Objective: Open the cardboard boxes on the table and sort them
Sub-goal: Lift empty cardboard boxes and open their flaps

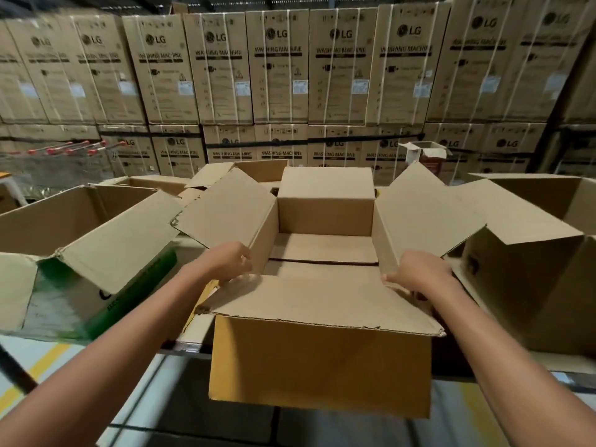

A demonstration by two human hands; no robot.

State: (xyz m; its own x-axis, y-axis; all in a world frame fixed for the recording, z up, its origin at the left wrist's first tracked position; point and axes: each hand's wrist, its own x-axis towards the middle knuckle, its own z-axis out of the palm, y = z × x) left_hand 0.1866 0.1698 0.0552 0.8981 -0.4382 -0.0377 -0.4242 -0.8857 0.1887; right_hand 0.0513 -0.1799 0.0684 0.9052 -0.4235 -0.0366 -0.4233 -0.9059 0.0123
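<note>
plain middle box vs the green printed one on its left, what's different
The plain brown cardboard box is unprinted; the green printed cardboard box carries lettering. The left hand and right hand grip the plain box; the printed one is untouched. Both are open, flaps out.

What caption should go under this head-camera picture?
Left hand and right hand grip the near corners of an open, empty cardboard box, washing machine cartons stacked behind.

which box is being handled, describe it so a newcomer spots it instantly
In front of the wall of washing machine cartons, several opened boxes sit in a row. Take the middle box, gripped at its near corners by the left hand and right hand. Unlike the green-printed box beside it, it is plain brown.
</note>
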